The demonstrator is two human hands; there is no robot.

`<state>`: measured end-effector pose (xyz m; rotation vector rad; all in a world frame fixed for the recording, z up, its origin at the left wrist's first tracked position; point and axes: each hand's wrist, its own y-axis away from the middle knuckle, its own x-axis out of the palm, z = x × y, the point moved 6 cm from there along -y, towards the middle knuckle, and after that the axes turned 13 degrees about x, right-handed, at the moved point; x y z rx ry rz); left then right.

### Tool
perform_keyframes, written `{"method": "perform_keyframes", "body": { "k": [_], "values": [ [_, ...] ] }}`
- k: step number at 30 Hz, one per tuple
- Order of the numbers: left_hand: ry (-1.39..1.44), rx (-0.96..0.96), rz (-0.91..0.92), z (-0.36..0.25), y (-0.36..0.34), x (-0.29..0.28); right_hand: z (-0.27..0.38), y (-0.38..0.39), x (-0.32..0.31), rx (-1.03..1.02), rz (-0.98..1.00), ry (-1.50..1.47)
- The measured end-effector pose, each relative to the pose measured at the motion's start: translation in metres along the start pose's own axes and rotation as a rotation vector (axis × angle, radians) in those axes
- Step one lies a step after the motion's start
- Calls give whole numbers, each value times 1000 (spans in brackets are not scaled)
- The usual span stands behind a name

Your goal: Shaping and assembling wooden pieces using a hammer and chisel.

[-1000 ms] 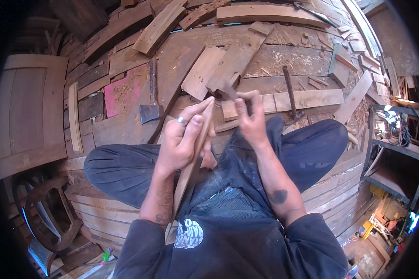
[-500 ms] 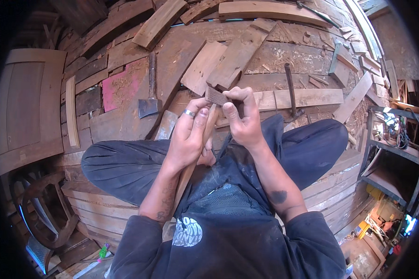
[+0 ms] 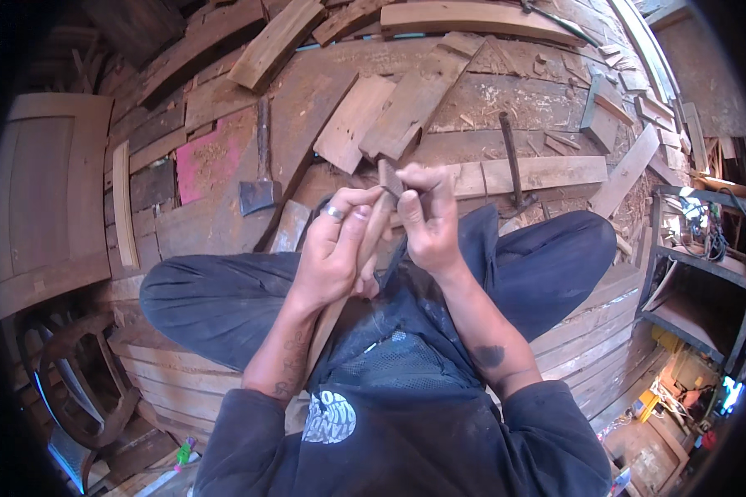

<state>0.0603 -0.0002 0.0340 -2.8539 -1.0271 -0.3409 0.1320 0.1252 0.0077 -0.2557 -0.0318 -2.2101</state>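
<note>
My left hand [image 3: 327, 257], with a ring on one finger, is wrapped around a long, slim wooden stick [image 3: 326, 325]. The stick slants from my lap up to a narrow end between my hands. My right hand [image 3: 433, 224] pinches a small brown dotted piece of sandpaper [image 3: 389, 176] between thumb and fingers. That piece is bent and rests against the stick's upper end, close to my left fingertips. Part of the stick is covered by my left hand.
A hatchet [image 3: 259, 197] lies on the boards left of my hands. Right of them is a long-handled hammer-like tool [image 3: 511, 153]. Ahead lie loose planks [image 3: 419, 99] and wood chips. A panelled door [image 3: 50, 199] stands at left, a metal rack [image 3: 696, 311] at right.
The sandpaper has turned from lying broad side up to standing narrow and steep at the stick's end. My right hand has shifted slightly left and down; the left hand keeps its grip.
</note>
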Motion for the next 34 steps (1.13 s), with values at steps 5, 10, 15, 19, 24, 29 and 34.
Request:
{"method": "perform_keyframes", "body": {
  "k": [5,10,15,19,24,29,34],
  "values": [
    [51,-1,-32,-5,-5,-1,-2,-1,-6,-135,4,207],
    [28,-17,46,-5,-2,10,17,-13,-4,-135,43,-39],
    [158,42,-26,-19,-9,2,-52,-5,-33,144,-77,309],
    [77,64,-25,-20,-10,-7,-9,-24,-43,114,-226,-57],
    [-29,64,70,-19,-10,-11,0,-9,-25,-78,-100,215],
    [-65,74,78,-28,-11,-9,-9,-4,-23,143,-85,84],
    [105,-14,131,-22,-9,-12,-6,-5,-20,104,-18,21]
  ]
}}
